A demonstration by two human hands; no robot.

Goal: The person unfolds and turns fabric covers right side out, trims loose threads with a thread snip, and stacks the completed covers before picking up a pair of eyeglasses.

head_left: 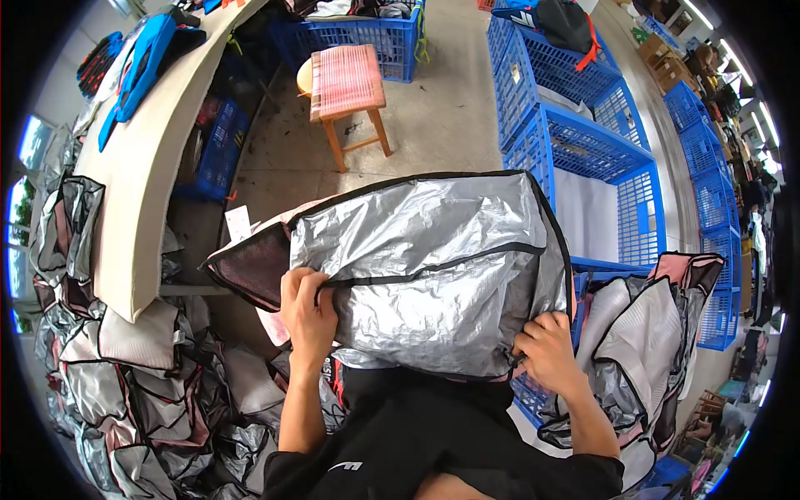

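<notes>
A bag [433, 250] with a silver inner lining and black-bound seams is spread out before my body, apparently inside out. Pink fabric and a dark mesh panel [254, 267] show at its left end, where a white tag [238, 223] sticks out. My left hand [308, 312] pinches the bag near the left end of a black-bound edge. At the lower right corner, the fingers of my right hand [543, 343] are closed on the bag's edge. My fingertips are partly hidden by the lining.
Similar silver-lined bags [158, 400] are heaped at the left, with more bags [633, 350] at the right. Blue crates [583, 150] stand on the right. A wooden stool [346, 83] is ahead, and a long table [150, 192] runs along the left.
</notes>
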